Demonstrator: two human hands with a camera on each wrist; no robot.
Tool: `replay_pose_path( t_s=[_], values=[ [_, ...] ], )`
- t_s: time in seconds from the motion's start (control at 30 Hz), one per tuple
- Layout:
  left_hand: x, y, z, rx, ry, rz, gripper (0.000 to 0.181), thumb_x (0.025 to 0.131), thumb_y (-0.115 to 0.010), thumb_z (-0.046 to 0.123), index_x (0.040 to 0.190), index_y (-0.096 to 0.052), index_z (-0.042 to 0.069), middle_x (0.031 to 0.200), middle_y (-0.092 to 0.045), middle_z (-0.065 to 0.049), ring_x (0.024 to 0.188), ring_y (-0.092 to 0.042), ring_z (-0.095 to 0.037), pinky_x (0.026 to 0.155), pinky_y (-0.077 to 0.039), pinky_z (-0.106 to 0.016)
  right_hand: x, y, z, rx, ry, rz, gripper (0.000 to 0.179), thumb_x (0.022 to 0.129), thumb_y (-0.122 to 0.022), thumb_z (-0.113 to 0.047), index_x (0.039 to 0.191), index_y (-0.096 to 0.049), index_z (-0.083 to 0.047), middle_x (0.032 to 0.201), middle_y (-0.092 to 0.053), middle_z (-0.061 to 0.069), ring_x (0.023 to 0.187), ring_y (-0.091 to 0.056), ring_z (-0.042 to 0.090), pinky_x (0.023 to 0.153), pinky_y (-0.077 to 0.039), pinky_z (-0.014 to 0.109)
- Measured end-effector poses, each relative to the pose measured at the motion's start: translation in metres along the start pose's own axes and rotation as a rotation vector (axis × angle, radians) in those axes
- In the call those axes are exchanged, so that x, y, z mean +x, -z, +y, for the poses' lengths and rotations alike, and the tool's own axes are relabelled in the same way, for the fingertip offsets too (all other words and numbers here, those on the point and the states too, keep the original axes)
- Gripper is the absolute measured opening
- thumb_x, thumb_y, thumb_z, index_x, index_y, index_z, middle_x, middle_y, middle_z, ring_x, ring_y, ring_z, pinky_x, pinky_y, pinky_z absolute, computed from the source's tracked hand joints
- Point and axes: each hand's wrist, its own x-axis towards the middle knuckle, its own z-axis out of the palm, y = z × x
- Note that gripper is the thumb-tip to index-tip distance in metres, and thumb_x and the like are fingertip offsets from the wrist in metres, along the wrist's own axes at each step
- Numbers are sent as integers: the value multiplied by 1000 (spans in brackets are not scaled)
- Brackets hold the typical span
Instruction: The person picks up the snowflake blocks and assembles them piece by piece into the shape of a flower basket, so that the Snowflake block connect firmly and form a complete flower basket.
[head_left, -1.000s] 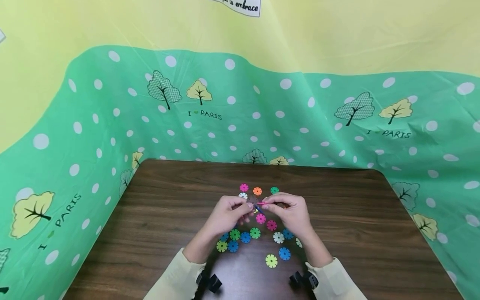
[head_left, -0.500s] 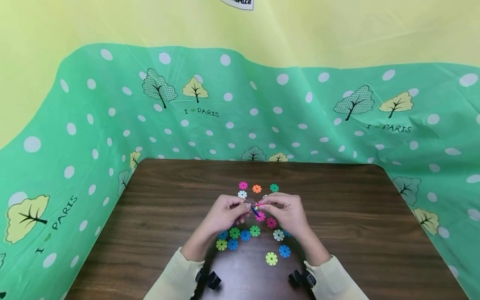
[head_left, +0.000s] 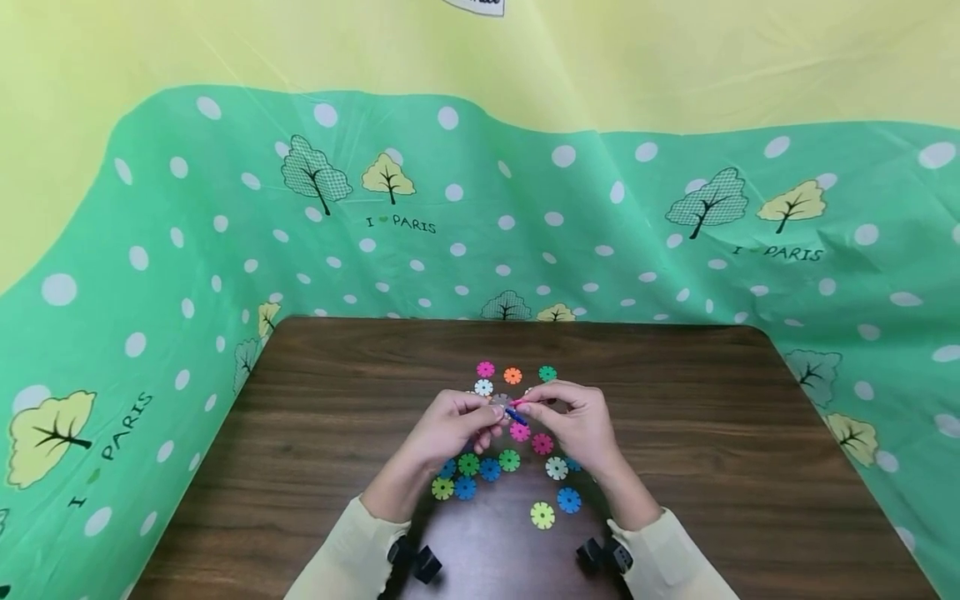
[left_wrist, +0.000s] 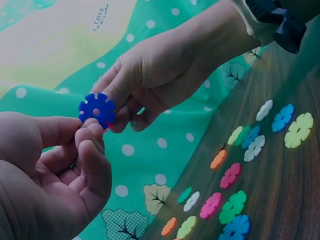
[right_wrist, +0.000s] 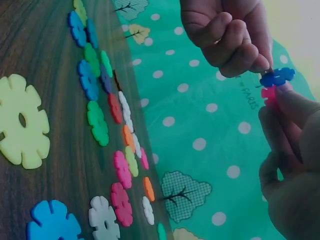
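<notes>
Above the table, my left hand (head_left: 453, 429) pinches a dark blue notched disc (left_wrist: 97, 110) between thumb and fingers. My right hand (head_left: 572, 421) pinches a pink notched disc (right_wrist: 269, 95) from the other side. The two discs meet edge to edge, the pink one mostly covered by fingers. In the right wrist view the blue disc (right_wrist: 276, 77) is seen tilted, against the pink one. Whether their slots are locked together I cannot tell.
Loose flower-shaped discs in several colours lie on the brown table (head_left: 315, 433) under and around the hands. A yellow disc (head_left: 542, 515) and a blue disc (head_left: 569, 500) lie nearest the person. A green dotted cloth (head_left: 420, 283) hangs behind the table.
The blue disc has turned slightly between the fingers, and the pink disc has come closer against it. Both hands stay nearly in place; the head view has tilted slightly down.
</notes>
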Motion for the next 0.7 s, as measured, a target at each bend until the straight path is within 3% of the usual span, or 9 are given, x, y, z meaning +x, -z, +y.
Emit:
replay_pose_path(
  t_s=[0.23, 0.33, 0.43, 0.53, 0.6, 0.7],
  values=[
    [0, 1, 0, 78, -8, 11, 32, 100, -64, 15, 90, -68, -15, 71, -66, -10, 55, -55, -11, 51, -49, -21, 3, 1, 1, 1, 22, -60, 14, 83, -77, 12, 91, -77, 0, 88, -77, 12, 80, -69, 10, 69, -60, 27],
    [1, 1, 4, 109, -21, 71, 25, 100, -67, 17, 95, -71, -8, 73, -67, -10, 56, -59, -15, 52, -51, -24, 3, 2, 10, 10, 11, -57, 14, 85, -77, 8, 93, -77, -4, 89, -76, 10, 78, -67, 11, 65, -58, 28],
    [1, 1, 6, 73, -34, 140, 20, 98, -69, 13, 105, -70, -5, 76, -70, -8, 60, -63, -18, 54, -54, -25, 2, 2, 21, 26, 0, -51, 15, 86, -78, 5, 95, -77, -7, 92, -76, 9, 80, -67, 13, 64, -57, 28],
    [3, 1, 5, -23, -47, 178, 24, 95, -69, 6, 113, -65, -10, 82, -73, -7, 63, -66, -17, 56, -56, -25, 2, 2, 28, 48, -6, -65, 18, 86, -78, 5, 97, -78, -8, 97, -76, 10, 86, -68, 14, 65, -58, 26],
    [4, 2, 2, -62, -60, 203, 24, 94, -69, 3, 113, -65, -12, 81, -73, -11, 62, -66, -16, 57, -56, -25, 4, 3, 28, 51, -21, -97, 18, 85, -79, 4, 100, -77, -6, 102, -75, 11, 89, -68, 14, 66, -58, 25],
    [4, 6, 2, -66, -76, 247, 24, 92, -71, 3, 115, -68, -6, 86, -74, -20, 62, -67, -17, 58, -57, -26, 14, 10, 32, -1, -66, -167, 19, 87, -81, -4, 105, -77, -7, 106, -73, 11, 91, -68, 16, 69, -59, 28]
  ],
)
